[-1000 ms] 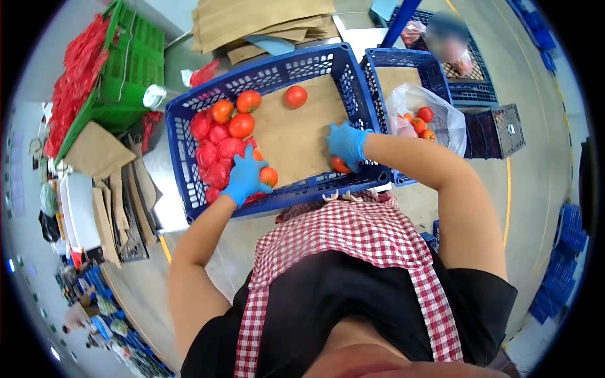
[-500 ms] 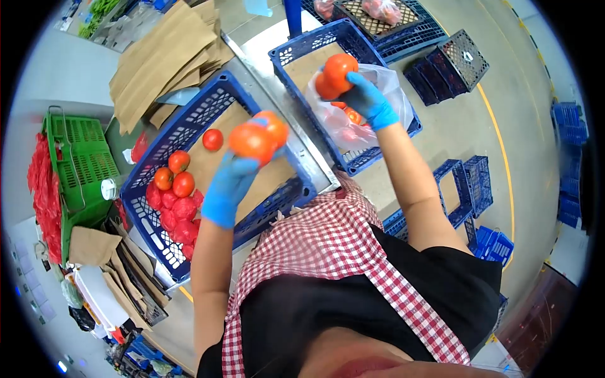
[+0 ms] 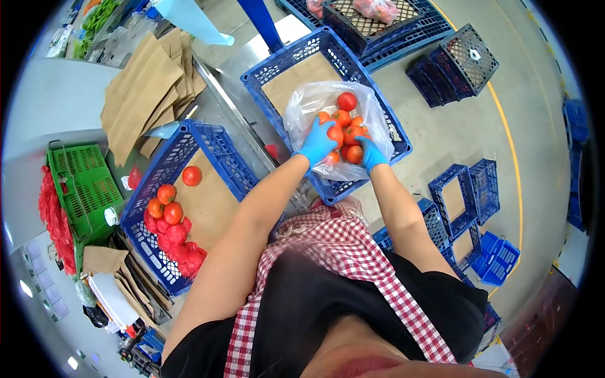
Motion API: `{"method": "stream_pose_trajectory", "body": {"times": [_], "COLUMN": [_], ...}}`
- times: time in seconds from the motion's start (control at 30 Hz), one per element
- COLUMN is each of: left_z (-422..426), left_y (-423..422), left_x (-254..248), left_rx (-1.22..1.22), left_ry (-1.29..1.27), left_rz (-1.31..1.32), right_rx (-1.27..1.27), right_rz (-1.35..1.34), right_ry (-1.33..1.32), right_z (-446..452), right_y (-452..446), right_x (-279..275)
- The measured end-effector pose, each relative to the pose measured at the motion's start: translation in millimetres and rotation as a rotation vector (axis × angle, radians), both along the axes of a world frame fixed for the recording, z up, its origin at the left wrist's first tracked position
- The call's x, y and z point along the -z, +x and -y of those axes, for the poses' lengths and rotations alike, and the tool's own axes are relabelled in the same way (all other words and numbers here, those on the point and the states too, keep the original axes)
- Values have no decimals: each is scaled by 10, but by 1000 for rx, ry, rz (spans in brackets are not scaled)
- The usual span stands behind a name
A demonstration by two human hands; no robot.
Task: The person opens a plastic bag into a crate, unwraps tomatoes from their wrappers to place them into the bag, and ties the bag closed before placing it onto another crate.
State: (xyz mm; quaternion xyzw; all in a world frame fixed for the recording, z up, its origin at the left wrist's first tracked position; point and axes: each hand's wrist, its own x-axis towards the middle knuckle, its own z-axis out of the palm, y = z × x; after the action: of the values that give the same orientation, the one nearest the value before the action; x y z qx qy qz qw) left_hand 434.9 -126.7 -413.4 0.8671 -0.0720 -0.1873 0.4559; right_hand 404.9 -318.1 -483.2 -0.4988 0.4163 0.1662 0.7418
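Note:
Both my hands wear blue gloves and are inside a clear plastic bag (image 3: pixel 301 104) of red tomatoes (image 3: pixel 346 101). My left hand (image 3: pixel 317 143) curls around a tomato (image 3: pixel 335 135) on the bag's left side. On the right side, my right hand (image 3: pixel 372 154) has its fingers on another tomato (image 3: pixel 353 133); part of its grip is hidden. The bag sits open in a blue crate (image 3: pixel 401 149) with a cardboard liner (image 3: pixel 302 79). To the left, a second blue crate (image 3: pixel 135 198) holds several loose tomatoes (image 3: pixel 191 176) and tomatoes in red netting (image 3: pixel 176 234).
Cardboard sheets (image 3: pixel 142 94) lie piled at the upper left, above a green crate (image 3: pixel 85 183) with red net bags (image 3: pixel 55 214). Dark stacked crates (image 3: pixel 463 60) stand on the floor at the right. More blue crates (image 3: pixel 457 195) are beside my right arm.
Both hands have come down into the clear bag with the tomatoes they held. My left hand crossed from over the left crate to the right one.

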Motion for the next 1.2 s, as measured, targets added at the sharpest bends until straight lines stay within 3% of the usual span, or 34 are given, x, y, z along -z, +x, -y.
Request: {"method": "stream_pose_trajectory", "body": {"times": [0.03, 0.07, 0.17, 0.23, 0.3, 0.37, 0.43, 0.5, 0.53, 0.63, 0.67, 0.7, 0.8, 0.87, 0.9, 1.0, 1.1, 1.17, 1.2], "left_z": [-71, -160, -684, -1151, -1785, -2705, -3582, -4311, -4519, -4631, -4572, -4538, -4253, -4062, -3989, -3988, -4005, -3982, -3975], "left_y": [-5, -8, -38, -306, -595, -1022, -1587, -2214, -2420, -2840, -2825, -2796, -2555, -2315, -2261, -2081, -1974, -1908, -1885], "left_x": [1, 0, -926, -1517, -1923, -1795, -1552, -1126, -1040, -905, -932, -954, -986, -963, -1008, -836, -768, -898, -841], "left_rx": [-33, 8, 122, -56, -300, -561, -851, -1002, -1062, -931, -848, -760, -737, -771, -666, -714, -719, -739, -761], "left_ry": [-66, 163, -161, -400, -178, 19, 288, 407, 451, 411, 421, 431, 715, 926, 1070, 1076, 939, 864, 812], "left_rz": [29, 145, -21, 38, 392, 671, 605, 492, 437, 413, 402, 387, 294, 201, 189, 215, 205, 191, 185], "right_rx": [18, 5, -99, -184, -242, -309, -413, -445, -534, -1034, -1169, -1304, -1557, -1586, -1595, -1547, -1862, -1760, -1634], "right_rz": [47, 56, -11, -28, 107, 408, 668, 764, 940, 1257, 1230, 1381, 1216, 1158, 1124, 1245, 1015, 511, 535], "right_ry": [43, 35, -79, -191, -260, -289, -463, -322, -287, -308, -313, -519, -983, -1156, -1242, -1480, -1170, -494, -242], "right_z": [8, 4, 34, -32, -174, -541, -1027, -1664, -1928, -2891, -3164, -3466, -4174, -4429, -4520, -4585, -4417, -4171, -3955], "right_y": [-38, -45, -62, -70, -46, -50, -8, -125, -159, -544, -657, -699, -747, -797, -800, -737, -643, -705, -708], "right_x": [49, 100, -117, -377, -613, -813, -1405, -2227, -2463, -2988, -3055, -3010, -2404, -2097, -1948, -1435, -1480, -2231, -2416]}}
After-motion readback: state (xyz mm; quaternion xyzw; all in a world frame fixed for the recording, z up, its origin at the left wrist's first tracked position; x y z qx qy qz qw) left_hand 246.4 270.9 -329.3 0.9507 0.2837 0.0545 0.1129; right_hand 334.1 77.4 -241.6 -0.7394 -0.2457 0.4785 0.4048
